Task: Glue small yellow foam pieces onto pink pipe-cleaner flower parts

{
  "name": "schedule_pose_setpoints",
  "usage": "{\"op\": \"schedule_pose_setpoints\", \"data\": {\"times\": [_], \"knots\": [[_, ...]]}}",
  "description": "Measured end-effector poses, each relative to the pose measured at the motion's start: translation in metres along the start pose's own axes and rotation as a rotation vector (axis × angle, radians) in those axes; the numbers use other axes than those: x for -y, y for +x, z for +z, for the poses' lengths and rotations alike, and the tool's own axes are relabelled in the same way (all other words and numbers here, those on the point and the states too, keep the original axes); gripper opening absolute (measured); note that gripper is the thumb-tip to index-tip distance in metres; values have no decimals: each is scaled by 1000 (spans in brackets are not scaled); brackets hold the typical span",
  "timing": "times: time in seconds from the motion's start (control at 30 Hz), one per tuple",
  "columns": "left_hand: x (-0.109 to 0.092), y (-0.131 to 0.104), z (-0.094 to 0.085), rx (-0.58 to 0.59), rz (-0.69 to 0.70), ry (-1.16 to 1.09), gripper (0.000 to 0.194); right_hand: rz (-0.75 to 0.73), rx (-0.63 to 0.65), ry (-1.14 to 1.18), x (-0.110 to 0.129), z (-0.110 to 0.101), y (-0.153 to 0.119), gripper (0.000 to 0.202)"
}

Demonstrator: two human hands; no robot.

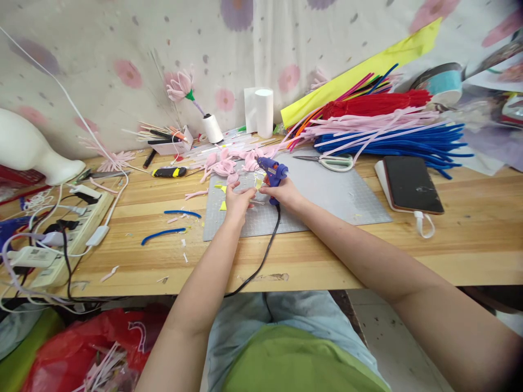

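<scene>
My right hand (284, 193) is closed around the handle of a blue hot glue gun (274, 170). The gun's nozzle faces left, and its black cord runs down over the table edge. At the fingertips of that hand is a small pale yellow piece (258, 184). My left hand (239, 201) is close by on the left, thumb and fingers bent towards the same piece; what they grip is too small to make out. Pink fuzzy petal shapes (224, 166) lie just beyond both hands on the grey cutting mat (327, 201). Yellow scraps (223, 206) lie beside my left hand.
Scissors (335, 162) rest on the mat's far side, behind bundles of blue pipe cleaners (388, 142). A dark phone-like device (412, 184) sits right. Left are a utility knife (169, 172), blue pipe cleaner pieces (163, 234) and a power strip (92, 218) with tangled cables.
</scene>
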State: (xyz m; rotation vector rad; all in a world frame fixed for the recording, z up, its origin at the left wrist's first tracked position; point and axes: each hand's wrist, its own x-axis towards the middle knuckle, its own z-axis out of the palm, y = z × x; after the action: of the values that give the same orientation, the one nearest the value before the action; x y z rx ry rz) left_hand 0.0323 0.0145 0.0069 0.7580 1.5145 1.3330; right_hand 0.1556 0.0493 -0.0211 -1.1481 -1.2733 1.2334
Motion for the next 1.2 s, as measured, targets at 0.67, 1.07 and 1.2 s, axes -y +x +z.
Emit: {"op": "schedule_pose_setpoints", "data": {"times": [0.67,1.07,1.2], "knots": [[9,12,-5,-225,184,-215,47,31,224,-366,53,-55,-25,40],[8,10,-3,-200,183,-279,44,-44,241,-506,41,-37,-26,42],[8,10,-3,-200,185,-269,44,-67,243,-496,39,-37,-24,42]]}}
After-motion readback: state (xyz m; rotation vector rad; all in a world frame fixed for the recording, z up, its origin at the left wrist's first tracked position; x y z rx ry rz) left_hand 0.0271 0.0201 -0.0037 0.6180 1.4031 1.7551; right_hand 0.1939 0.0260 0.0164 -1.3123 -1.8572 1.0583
